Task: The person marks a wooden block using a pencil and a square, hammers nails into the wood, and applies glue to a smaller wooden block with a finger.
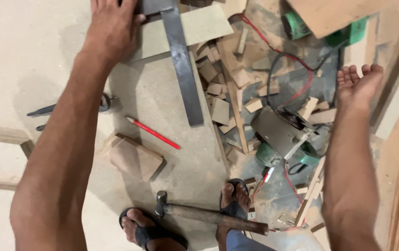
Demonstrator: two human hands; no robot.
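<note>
My left hand (112,25) lies flat at the top left, pressing on a thin grey board (204,25) next to a steel try square (181,65) that rests across it. My right hand (358,83) hangs in the air at the right with its fingers spread and nothing in it, above wood offcuts and cables. A red pencil (154,133) lies on the big sheet (153,93) between my arms. A small wooden block (132,155) sits below the pencil.
A hammer (204,214) lies across my sandalled feet (234,197). A green circular saw (285,137) sits among several wood scraps (229,79) with red and black cables. Pliers (101,104) show beside my left forearm. Another green tool (297,23) lies at the top.
</note>
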